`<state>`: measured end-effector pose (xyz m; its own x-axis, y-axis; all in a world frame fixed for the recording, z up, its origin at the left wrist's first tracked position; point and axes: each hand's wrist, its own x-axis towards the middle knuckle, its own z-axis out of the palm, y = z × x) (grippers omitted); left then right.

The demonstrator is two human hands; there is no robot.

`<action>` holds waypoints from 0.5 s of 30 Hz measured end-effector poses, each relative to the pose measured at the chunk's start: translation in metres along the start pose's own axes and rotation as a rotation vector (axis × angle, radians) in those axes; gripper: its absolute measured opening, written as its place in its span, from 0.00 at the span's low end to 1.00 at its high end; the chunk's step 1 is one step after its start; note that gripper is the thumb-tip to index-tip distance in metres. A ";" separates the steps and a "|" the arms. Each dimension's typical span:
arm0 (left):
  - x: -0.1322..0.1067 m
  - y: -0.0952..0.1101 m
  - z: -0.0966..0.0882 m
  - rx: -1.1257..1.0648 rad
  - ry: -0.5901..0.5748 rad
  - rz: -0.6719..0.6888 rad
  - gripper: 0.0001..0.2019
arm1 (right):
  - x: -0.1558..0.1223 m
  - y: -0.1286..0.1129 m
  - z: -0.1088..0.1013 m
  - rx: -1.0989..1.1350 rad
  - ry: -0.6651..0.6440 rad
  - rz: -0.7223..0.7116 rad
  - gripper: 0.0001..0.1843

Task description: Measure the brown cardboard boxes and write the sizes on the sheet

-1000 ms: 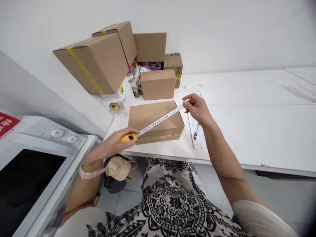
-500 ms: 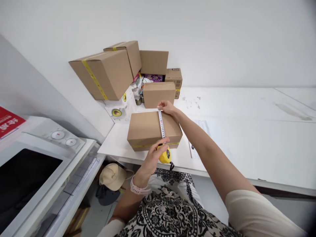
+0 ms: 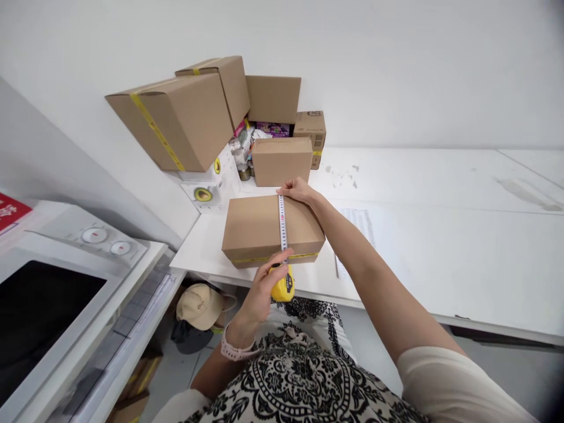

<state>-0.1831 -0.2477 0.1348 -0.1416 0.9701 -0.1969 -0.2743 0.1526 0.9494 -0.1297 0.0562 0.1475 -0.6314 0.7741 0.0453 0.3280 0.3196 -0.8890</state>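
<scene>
A closed cardboard box (image 3: 255,226) with a yellow tape band lies near the front edge of the white table (image 3: 440,247). A white measuring tape (image 3: 282,220) runs front to back across its top. My left hand (image 3: 264,285) grips the yellow tape-measure case (image 3: 283,288) at the box's front edge. My right hand (image 3: 296,189) pinches the tape's end down at the box's back edge.
Several cardboard boxes (image 3: 185,117) are stacked at the table's back left corner, one smaller box (image 3: 282,160) just behind the measured one. A printed sheet (image 3: 359,223) lies to the right under my forearm. A white appliance (image 3: 66,282) stands left; a beige cap (image 3: 200,305) sits below.
The tape went from lying along the box's length to lying across its width. My left hand moved from the box's left end to its front edge, my right to the back edge.
</scene>
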 end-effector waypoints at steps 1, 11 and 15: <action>-0.001 0.001 -0.001 -0.004 0.013 -0.007 0.24 | 0.002 0.002 0.001 0.002 0.002 0.003 0.15; -0.003 0.004 0.001 -0.029 0.071 -0.002 0.22 | 0.006 0.006 0.002 0.014 0.010 -0.011 0.17; -0.002 0.002 -0.001 -0.024 0.062 -0.006 0.23 | 0.002 0.004 0.001 0.018 0.008 -0.014 0.19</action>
<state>-0.1842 -0.2492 0.1374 -0.1989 0.9555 -0.2177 -0.2981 0.1526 0.9422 -0.1307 0.0588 0.1431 -0.6301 0.7741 0.0610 0.3066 0.3201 -0.8964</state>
